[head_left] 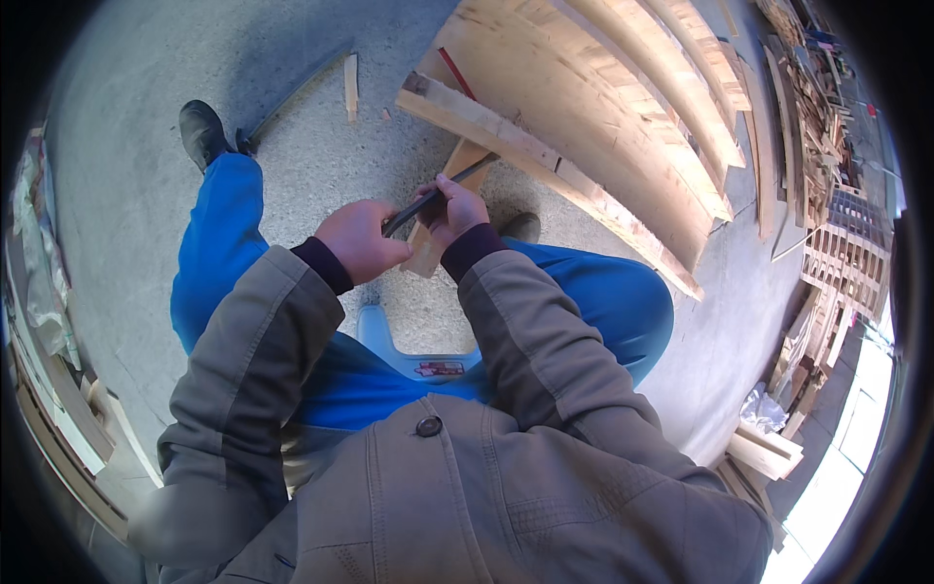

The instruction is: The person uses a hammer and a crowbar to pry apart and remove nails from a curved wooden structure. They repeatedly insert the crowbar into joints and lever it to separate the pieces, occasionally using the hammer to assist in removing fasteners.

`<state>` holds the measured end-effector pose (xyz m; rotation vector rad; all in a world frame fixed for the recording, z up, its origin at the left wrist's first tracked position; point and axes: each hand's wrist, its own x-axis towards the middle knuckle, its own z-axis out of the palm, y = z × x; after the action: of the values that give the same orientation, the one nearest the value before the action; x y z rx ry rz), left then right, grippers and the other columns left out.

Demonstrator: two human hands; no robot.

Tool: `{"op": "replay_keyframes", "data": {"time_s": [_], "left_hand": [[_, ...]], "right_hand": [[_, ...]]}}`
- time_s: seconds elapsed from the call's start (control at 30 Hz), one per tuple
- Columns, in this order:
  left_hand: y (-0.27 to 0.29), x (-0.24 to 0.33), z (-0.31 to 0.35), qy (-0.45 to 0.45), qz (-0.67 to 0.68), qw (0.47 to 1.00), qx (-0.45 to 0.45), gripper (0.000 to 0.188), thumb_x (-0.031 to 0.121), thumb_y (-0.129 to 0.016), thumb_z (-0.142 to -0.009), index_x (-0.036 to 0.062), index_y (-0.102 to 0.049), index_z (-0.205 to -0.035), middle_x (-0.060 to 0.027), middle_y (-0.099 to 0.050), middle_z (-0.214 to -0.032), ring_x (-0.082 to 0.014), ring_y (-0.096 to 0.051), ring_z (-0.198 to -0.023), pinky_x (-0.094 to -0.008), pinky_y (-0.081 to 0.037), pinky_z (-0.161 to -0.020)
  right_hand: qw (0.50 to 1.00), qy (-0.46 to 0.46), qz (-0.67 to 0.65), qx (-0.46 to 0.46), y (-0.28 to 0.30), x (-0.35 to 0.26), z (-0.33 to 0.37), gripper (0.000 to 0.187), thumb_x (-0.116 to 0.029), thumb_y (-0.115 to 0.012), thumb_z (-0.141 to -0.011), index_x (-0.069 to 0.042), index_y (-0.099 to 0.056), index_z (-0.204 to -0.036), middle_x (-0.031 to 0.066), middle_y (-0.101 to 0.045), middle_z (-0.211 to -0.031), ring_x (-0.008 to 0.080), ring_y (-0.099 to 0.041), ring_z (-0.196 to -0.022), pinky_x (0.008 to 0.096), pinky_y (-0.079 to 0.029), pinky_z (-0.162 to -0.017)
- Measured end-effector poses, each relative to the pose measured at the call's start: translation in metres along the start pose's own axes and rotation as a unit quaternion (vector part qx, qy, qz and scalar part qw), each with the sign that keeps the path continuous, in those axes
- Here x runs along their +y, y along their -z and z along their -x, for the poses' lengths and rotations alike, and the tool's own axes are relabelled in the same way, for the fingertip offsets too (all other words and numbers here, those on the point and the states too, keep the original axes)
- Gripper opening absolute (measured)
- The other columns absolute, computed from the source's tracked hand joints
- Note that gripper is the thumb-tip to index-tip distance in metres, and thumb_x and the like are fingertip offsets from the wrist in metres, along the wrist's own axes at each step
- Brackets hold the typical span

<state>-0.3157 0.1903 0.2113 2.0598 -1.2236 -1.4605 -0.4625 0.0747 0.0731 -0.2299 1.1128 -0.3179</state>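
Dark-grey bar (409, 212), clasped by left hand (362, 238) and right hand (457, 212), slants far and right toward the beam (608, 209) of a wooden frame (555, 102). Tip contact cannot be told; the beam looks attached, so work there seems under way, unfinished.

Scrap timber (815, 127) heaped at right, slatted pallet (846, 258) beside it — crumpled white plastic (764, 410), pale sheeting (41, 263) far left

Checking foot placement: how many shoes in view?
2: the left shoe at upper left; the right shoe, partly hidden, just right of the right hand, near the slatted wooden frame.
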Motion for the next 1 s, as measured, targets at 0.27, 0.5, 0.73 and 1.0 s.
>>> {"op": "replay_keyframes", "data": {"time_s": [0.27,0.5,0.73,1.0], "left_hand": [[0.009,0.007,0.022,-0.162,0.153,0.973,0.062,0.041,0.013,-0.072,-0.081,0.0028,-0.061,-0.119,-0.0066,-0.063,-0.075,-0.0119,-0.059,-0.061,-0.0273,-0.044,-0.056],[-0.002,0.044,0.002,-0.245,-0.02,0.944,0.22,0.015,0.013,-0.069,-0.088,0.0099,-0.058,-0.098,-0.0133,-0.064,-0.075,-0.0339,-0.066,-0.066,-0.0387,-0.051,-0.058],[0.009,0.105,-0.036,-0.253,-0.079,0.924,0.277,0.015,0.007,-0.067,-0.089,0.0074,-0.054,-0.097,-0.0136,-0.061,-0.07,-0.0311,-0.065,-0.061,-0.0355,-0.048,-0.054],[-0.023,0.021,0.017,-0.093,-0.061,0.975,0.194,0.031,0.021,-0.068,-0.09,0.006,-0.06,-0.116,-0.0147,-0.068,-0.073,-0.036,-0.066,-0.064,-0.0442,-0.051,-0.059]], "right_hand": [[0.999,0.007,-0.053,0.006,-0.003,-0.01,-0.002,0.026,-0.024,-0.054,-0.101,-0.004,-0.061,-0.085,0.0121,-0.063,-0.075,0.0253,-0.06,-0.067,0.0372,-0.048,-0.058],[0.993,0.01,-0.118,0.003,-0.008,-0.026,0.005,0.02,-0.02,-0.057,-0.1,-0.004,-0.058,-0.088,0.0091,-0.06,-0.076,0.0203,-0.056,-0.066,0.0326,-0.045,-0.054],[0.975,0.01,-0.222,-0.024,-0.012,-0.068,0.009,0.017,-0.02,-0.058,-0.1,-0.006,-0.058,-0.09,0.0077,-0.063,-0.08,0.0194,-0.059,-0.069,0.0321,-0.05,-0.059],[0.995,-0.06,-0.068,0.05,-0.006,-0.034,0.007,0.012,-0.017,-0.061,-0.099,-0.005,-0.061,-0.097,0.01,-0.064,-0.082,0.0219,-0.061,-0.071,0.0349,-0.05,-0.059]]}}
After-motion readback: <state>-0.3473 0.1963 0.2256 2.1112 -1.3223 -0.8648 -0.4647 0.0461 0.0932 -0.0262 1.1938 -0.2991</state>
